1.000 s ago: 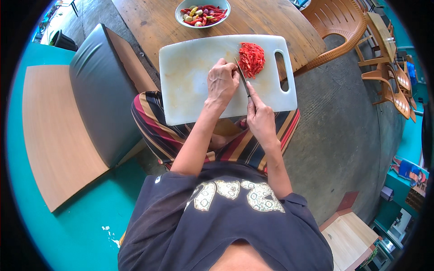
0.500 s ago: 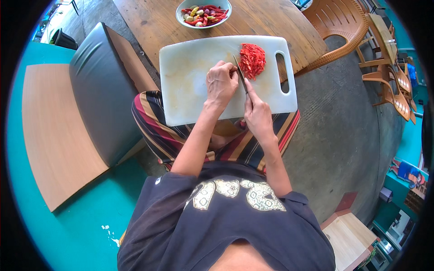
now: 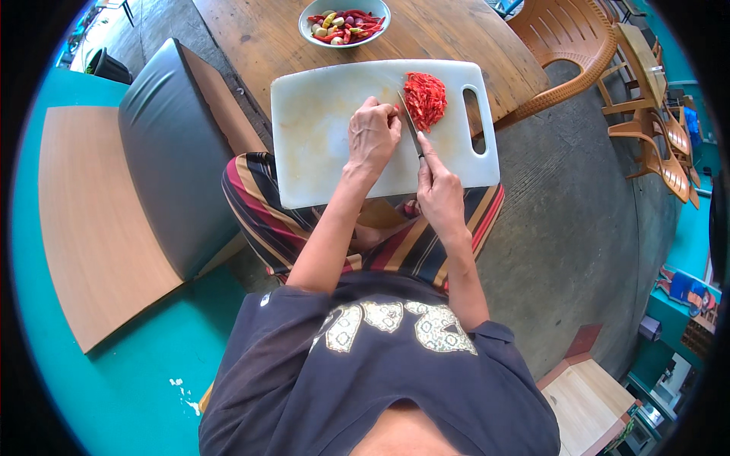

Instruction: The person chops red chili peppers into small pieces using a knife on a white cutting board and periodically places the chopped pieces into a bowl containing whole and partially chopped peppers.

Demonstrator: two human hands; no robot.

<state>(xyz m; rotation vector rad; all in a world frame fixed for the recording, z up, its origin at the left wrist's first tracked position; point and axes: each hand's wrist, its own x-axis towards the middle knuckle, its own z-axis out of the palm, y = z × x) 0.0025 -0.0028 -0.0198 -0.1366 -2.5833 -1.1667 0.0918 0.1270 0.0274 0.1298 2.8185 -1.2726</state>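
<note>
A white cutting board (image 3: 319, 144) rests over my lap and against the table edge. On it, at the upper right, lies a heap of sliced red chili (image 3: 426, 101). My right hand (image 3: 441, 196) is wrapped round the handle of a knife (image 3: 409, 115), its forefinger stretched along the blade's back. The blade points away from me, between the heap and my left hand (image 3: 372, 135). The fingers of my left hand are curled and closed on the board, with a small bit of red chili (image 3: 396, 110) showing at the fingertips; most of it is hidden.
Beyond the board, a pale bowl (image 3: 304, 30) of red chilies and small round pieces, perhaps shallots and garlic, stands on the wooden table (image 3: 262, 53). A brown chair (image 3: 563, 38) is at the right, a dark padded seat back (image 3: 171, 152) at the left.
The knife and my right hand have shifted slightly right, so a small gap shows between blade and left fingertips. My left hand stays almost in place.
</note>
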